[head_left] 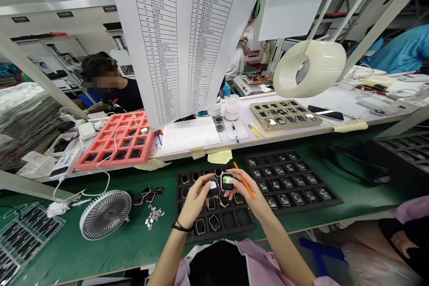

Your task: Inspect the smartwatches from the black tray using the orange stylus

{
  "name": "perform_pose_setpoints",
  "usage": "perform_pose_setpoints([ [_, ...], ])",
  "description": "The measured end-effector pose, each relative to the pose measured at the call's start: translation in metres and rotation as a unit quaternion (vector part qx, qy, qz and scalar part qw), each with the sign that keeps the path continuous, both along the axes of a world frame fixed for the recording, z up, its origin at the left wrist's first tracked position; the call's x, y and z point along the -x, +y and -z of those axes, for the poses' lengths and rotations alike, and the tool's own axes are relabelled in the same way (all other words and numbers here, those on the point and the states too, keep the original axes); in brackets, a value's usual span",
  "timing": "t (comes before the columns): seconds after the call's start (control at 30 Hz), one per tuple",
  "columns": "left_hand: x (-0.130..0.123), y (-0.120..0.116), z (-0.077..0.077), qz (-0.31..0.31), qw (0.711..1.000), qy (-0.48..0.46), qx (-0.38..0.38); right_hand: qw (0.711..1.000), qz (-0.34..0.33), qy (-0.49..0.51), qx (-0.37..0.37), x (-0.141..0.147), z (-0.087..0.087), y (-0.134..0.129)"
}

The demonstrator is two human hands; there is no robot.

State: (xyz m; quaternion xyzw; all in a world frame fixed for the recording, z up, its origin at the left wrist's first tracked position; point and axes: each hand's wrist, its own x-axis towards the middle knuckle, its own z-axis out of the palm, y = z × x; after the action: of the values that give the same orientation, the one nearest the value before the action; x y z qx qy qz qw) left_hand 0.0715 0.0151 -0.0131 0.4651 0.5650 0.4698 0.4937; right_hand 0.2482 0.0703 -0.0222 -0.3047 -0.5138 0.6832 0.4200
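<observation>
A person's left hand [197, 200] pinches a dark watch case [213, 187] while the right hand [244, 197] grips a second watch case [227, 182] bearing a green-and-white label, an orange stick [245, 183] held against its fingers. Both cases are held just above a black foam tray [187, 179] of watch cases on a green workbench [56, 243]. A second black tray [295, 183] stands beside it, a white desk fan [105, 214] to the left. Beyond, a red tray [115, 140] lies on a white shelf [288, 136] beneath a hanging printed chart [177, 31], with a co-worker [114, 91] across the bench.

Dark watch case [213, 187] just beside labelled case [227, 182].
</observation>
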Motion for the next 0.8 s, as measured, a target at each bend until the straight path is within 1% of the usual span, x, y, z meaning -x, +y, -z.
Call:
perform_pose_setpoints([
  [0.23,-0.0006,0.0000,0.0022,0.008,1.000,-0.008,-0.001,0.999,0.024,-0.016,0.014,0.0014,-0.0011,0.0000],
  [0.33,-0.0017,0.0004,0.0015,0.011,1.000,-0.010,0.001,1.000,0.024,-0.010,0.015,0.0006,-0.0008,-0.0005],
  [0.67,-0.0051,0.0009,0.0011,-0.009,1.000,-0.009,-0.001,1.000,0.017,0.004,0.012,-0.0014,-0.0015,-0.0026],
  [0.8,-0.0035,0.0006,0.0032,-0.001,1.000,-0.001,0.001,1.000,0.014,0.005,0.013,-0.0019,0.0001,-0.0023],
])
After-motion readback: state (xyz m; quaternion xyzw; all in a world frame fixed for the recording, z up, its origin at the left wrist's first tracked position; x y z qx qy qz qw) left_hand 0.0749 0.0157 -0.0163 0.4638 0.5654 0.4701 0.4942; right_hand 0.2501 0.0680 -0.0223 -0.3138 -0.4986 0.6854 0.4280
